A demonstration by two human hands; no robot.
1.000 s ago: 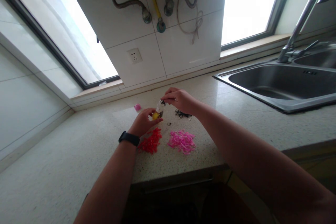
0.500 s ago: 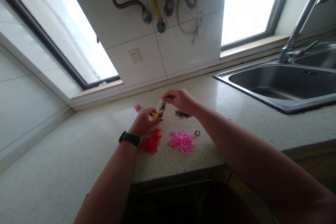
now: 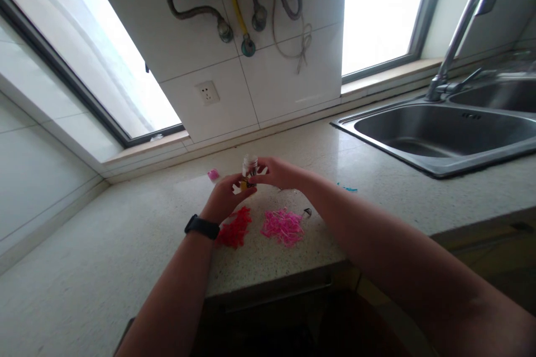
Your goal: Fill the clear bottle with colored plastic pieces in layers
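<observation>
A small clear jar [image 3: 250, 163], open at the top, with dark bits and some yellow inside, stands upright between my hands. My left hand [image 3: 226, 198], wearing a black watch, is wrapped around its lower part. My right hand [image 3: 274, 173] grips the same jar from the right, its fingers curled against the side. In front of the hands lie a heap of red rubber bands [image 3: 237, 227] and a heap of pink rubber bands [image 3: 282, 227]. A single black band [image 3: 307, 212] lies beside the pink heap. My right hand and forearm cover most of the counter just behind it.
A small pink object [image 3: 213, 174] sits behind my left hand. Several blue strands [image 3: 347, 188] lie beyond my right forearm. The steel sink [image 3: 452, 170] with its faucet [image 3: 456, 33] is at the right. The counter's front edge [image 3: 276, 281] runs close before me.
The jar has gone from tilted to upright. My right hand has moved from its top down to its side. The view has shifted slightly right, and blue strands now show past my forearm.
</observation>
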